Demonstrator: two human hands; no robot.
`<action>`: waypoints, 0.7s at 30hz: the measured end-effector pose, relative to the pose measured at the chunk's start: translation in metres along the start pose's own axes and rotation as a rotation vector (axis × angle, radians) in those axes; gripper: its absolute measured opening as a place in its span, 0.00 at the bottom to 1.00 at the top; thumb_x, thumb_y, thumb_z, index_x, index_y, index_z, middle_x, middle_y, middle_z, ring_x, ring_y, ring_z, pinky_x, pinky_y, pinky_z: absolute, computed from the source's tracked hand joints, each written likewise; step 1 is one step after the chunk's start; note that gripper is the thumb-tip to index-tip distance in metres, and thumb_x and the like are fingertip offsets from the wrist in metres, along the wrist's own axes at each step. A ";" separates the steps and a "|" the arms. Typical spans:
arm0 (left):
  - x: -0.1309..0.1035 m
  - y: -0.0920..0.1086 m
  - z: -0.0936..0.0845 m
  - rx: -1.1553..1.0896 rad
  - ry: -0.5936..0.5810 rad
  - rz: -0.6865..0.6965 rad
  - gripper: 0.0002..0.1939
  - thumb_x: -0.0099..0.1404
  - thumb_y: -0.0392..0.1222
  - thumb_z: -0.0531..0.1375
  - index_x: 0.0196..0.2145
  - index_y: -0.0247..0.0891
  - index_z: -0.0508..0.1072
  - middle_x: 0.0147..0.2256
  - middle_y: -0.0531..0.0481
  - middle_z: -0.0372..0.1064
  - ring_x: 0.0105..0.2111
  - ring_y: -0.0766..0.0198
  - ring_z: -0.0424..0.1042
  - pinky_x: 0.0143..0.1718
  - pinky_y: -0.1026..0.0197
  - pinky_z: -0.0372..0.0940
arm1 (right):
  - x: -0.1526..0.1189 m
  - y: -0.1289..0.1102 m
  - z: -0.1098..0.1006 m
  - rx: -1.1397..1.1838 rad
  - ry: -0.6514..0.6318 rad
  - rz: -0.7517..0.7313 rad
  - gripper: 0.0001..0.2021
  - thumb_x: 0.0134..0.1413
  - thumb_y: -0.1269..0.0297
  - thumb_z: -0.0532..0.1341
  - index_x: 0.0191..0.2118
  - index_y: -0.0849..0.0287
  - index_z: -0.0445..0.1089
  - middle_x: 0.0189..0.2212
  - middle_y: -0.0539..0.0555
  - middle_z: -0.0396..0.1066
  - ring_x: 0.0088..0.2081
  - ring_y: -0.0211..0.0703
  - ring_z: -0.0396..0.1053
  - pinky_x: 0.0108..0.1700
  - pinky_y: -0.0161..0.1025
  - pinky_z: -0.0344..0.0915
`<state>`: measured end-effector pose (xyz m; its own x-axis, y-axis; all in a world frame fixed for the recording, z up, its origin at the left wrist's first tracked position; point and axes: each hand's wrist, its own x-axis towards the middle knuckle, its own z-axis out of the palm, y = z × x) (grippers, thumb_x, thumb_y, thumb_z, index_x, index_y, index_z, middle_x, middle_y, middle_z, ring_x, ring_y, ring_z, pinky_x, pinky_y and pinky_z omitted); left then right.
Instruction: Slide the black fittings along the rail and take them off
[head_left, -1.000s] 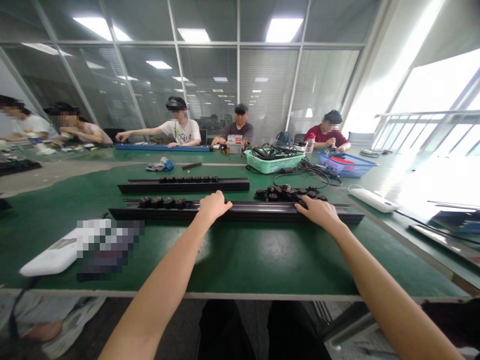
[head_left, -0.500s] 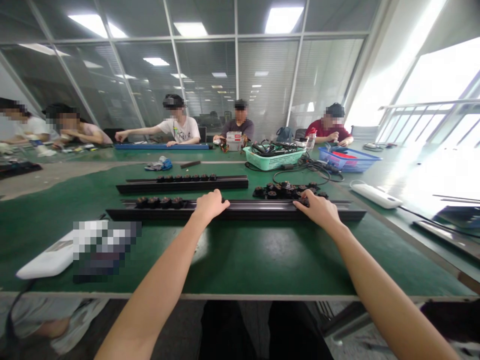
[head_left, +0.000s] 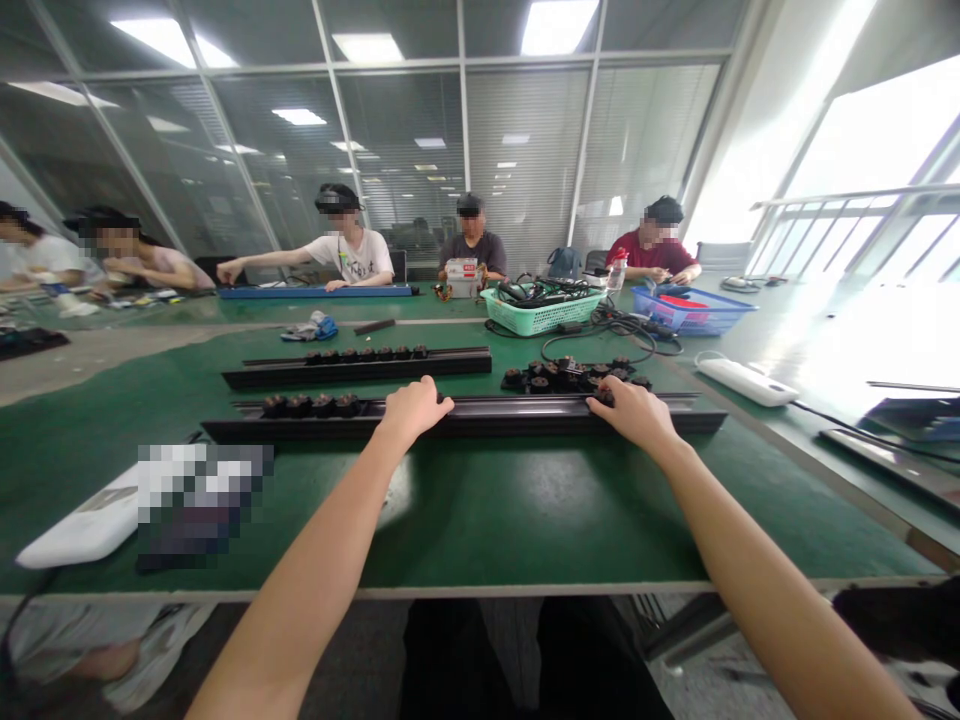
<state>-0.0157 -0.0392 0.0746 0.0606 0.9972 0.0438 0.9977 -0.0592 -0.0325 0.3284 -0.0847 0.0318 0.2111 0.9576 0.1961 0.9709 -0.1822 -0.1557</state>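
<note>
A long black rail [head_left: 517, 422] with a grey channel along its top lies across the green table in front of me. Several round-faced black socket modules [head_left: 300, 405] sit in its left part. My left hand [head_left: 415, 410] is closed over the rail left of its middle, and a dark bit shows beside the thumb; what the fingers hold is mostly hidden. Farther right, my right hand [head_left: 637, 412] pinches a black socket module [head_left: 604, 397] at the rail's channel. Just behind that hand lies a pile of loose socket modules [head_left: 551, 377].
A second black rail [head_left: 360, 371] with several modules lies behind. Farther back are a green basket [head_left: 544, 318] of cables, a blue basket [head_left: 697, 318] and blue-grey gloves [head_left: 311, 327]. White power strips [head_left: 750, 383] flank the workspace. Several people sit across the table.
The whole view has shifted slightly left. Both hands stay at about the same places on the near rail, with little visible movement of the fingers.
</note>
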 end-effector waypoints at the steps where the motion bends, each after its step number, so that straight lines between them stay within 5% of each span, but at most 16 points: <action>1: 0.000 0.000 0.000 0.000 0.002 0.001 0.29 0.73 0.57 0.51 0.59 0.31 0.68 0.53 0.28 0.76 0.53 0.40 0.77 0.51 0.50 0.69 | 0.000 0.001 0.000 0.002 0.005 0.005 0.18 0.69 0.49 0.56 0.55 0.53 0.71 0.50 0.59 0.78 0.50 0.57 0.76 0.43 0.42 0.65; 21: 0.004 -0.002 0.004 -0.014 0.014 0.001 0.28 0.73 0.57 0.51 0.58 0.32 0.68 0.52 0.28 0.77 0.53 0.39 0.77 0.50 0.49 0.69 | 0.002 0.001 -0.004 0.049 -0.036 0.223 0.25 0.65 0.44 0.58 0.56 0.58 0.69 0.52 0.66 0.76 0.53 0.62 0.76 0.48 0.49 0.69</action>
<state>-0.0176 -0.0350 0.0713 0.0619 0.9964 0.0581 0.9980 -0.0609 -0.0189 0.3299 -0.0839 0.0355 0.4148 0.9024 0.1170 0.8937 -0.3798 -0.2387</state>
